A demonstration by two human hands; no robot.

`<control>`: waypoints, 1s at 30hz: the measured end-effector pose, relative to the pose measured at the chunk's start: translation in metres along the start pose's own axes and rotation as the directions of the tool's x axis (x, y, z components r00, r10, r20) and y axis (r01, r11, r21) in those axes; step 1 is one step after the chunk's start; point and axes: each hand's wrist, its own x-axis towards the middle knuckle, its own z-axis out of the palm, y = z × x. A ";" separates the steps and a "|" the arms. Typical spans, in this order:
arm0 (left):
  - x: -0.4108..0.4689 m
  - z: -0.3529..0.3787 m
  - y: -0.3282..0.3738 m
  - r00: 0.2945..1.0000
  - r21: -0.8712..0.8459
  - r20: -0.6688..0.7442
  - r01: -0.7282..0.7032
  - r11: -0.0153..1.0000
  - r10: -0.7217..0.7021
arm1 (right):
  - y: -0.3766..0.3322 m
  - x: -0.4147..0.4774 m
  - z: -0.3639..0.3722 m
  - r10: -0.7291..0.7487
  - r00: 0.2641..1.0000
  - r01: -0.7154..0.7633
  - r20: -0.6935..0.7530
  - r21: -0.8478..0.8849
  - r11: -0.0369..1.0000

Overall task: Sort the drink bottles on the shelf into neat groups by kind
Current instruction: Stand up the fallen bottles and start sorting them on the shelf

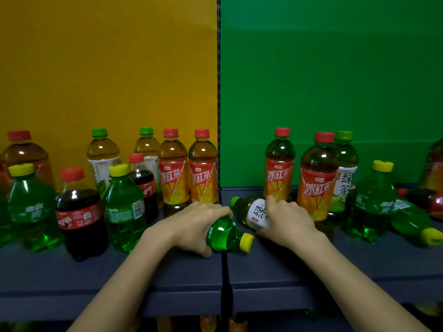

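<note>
Head view: a Sprite bottle [223, 233] lying on its side is gripped by the left hand [191, 224]. Fingers are curled over its body and the yellow cap is pointed right, pretty much at the seam between the two bays of the shelf [359, 264]. A green tea bottle [257, 213], also tipped over with its green cap pointed left, is held by the right hand [287, 221]. Fingers are curled round its lower half and the index finger is stretched toward the back. The two bottles are just beside each other; whether they touch can't be told.

Right behind the hands, four iced teas [203, 176] are stood upright, two on each side of the divider. Further left, Sprites [124, 209], colas [80, 212] and green teas [103, 161] are stood mixed together in front of a yellow panel [107, 68]. Further right, an upright Sprite [372, 200] and a tipped Sprite [414, 221] are seen against a green panel [335, 68].
</note>
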 end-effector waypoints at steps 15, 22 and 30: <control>-0.027 -0.001 -0.018 0.865 -0.820 -0.340 -0.081 0.567 -0.368 | -0.003 -0.013 -0.008 0.086 0.937 0.217 -0.338 0.757 0.617; -0.024 0.010 -0.011 0.734 -0.952 -0.275 -0.118 0.282 -0.621 | -0.014 -0.016 0.012 0.242 0.887 0.295 -0.393 0.887 0.356; -0.024 0.015 -0.004 0.707 -0.955 -0.276 -0.124 0.271 -0.651 | -0.016 -0.016 0.022 0.281 0.873 0.312 -0.399 0.899 0.307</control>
